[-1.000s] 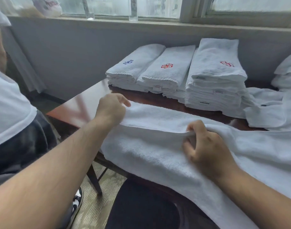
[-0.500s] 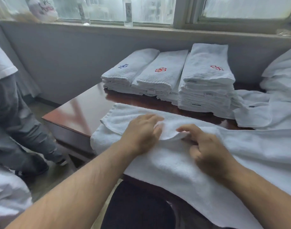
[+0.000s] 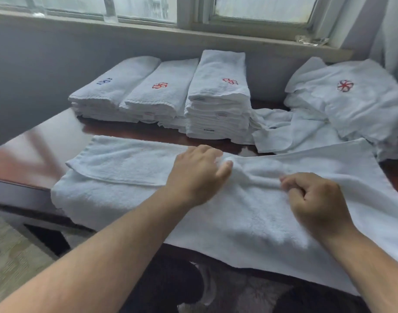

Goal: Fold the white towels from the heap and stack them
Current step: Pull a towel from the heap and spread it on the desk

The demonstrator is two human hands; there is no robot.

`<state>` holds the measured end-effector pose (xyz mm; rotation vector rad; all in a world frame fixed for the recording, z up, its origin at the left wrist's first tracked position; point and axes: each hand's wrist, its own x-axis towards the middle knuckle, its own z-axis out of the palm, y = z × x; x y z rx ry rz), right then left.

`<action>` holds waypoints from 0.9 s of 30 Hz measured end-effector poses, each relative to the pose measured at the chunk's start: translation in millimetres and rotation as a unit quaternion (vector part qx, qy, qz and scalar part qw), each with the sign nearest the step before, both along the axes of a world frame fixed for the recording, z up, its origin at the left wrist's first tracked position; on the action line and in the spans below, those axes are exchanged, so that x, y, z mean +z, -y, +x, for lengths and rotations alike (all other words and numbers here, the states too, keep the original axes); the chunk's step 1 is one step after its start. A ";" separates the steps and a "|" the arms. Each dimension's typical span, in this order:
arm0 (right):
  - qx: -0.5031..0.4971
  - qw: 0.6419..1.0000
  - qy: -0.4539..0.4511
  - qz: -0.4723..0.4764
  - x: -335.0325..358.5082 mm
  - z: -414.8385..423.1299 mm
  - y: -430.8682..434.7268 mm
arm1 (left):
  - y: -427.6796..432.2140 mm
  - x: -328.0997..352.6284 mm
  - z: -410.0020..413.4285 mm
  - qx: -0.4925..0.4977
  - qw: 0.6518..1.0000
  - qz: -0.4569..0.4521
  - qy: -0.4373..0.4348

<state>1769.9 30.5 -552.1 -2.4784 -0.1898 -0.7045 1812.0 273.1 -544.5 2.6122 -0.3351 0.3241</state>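
Now that the left grip [image 3: 198, 175] has slid along the towel [image 3: 249, 218] from its left end to mid-frame, it pinches the turned-over edge. The right grip [image 3: 315, 199], just beside it, is clenched on a bunched ridge of the same cloth. The towel lies across the near edge of the surface [image 3: 40, 150]. Left of the grips its far edge is folded toward the person, right of them not yet, so the lengthwise fold looks half done. Folded stacks [image 3: 218, 105] sit upper centre, the heap [image 3: 351, 105] upper right.
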 end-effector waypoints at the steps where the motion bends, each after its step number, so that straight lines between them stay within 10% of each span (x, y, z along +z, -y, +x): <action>1: -0.033 0.999 0.020 -0.004 0.9 1.3 5.0 | 17.6 3.8 3.7 -0.011 1.000 0.012 -0.004; 11: -0.242 0.929 -0.033 0.278 -14.0 29.0 132.0 | 74.0 -16.0 20.6 -0.102 0.989 0.012 0.108; 19: -0.310 0.944 0.001 0.114 10.0 63.4 123.8 | 77.4 -18.8 18.6 -0.015 0.991 0.083 0.108; 27: -0.293 0.892 -0.330 0.090 54.7 132.3 107.5 | 77.7 -13.7 14.9 -0.097 0.980 0.037 0.169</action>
